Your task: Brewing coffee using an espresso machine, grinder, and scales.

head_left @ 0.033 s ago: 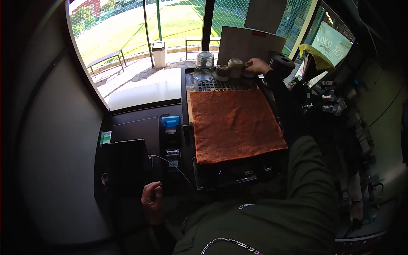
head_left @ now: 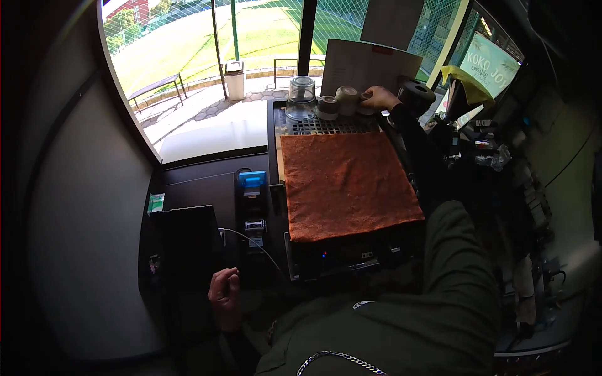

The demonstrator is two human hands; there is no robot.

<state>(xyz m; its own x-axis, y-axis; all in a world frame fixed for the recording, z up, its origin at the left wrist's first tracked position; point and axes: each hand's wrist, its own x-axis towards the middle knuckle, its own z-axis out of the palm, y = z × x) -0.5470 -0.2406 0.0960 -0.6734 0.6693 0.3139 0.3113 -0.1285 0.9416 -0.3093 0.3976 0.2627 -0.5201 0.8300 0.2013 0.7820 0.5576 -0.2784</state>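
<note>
Dark counter (head_left: pixel 200 188), right hand (head_left: pixel 381 99) stretched forward, pinching a cup (head_left: pixel 365 110), left hand (head_left: pixel 224 297) curled, part-open.

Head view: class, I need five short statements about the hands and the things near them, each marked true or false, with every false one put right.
1. The left hand and the right hand are both bare. True.
2. The cups and the clear container stand beyond the reddish-brown cloth. True.
3. The left hand rests on the cloth. False: the left hand is off the cloth, to its lower left.
4. The right hand is at the cups. True.
5. The clear container stands right of the cups. False: it stands to their left.
</note>
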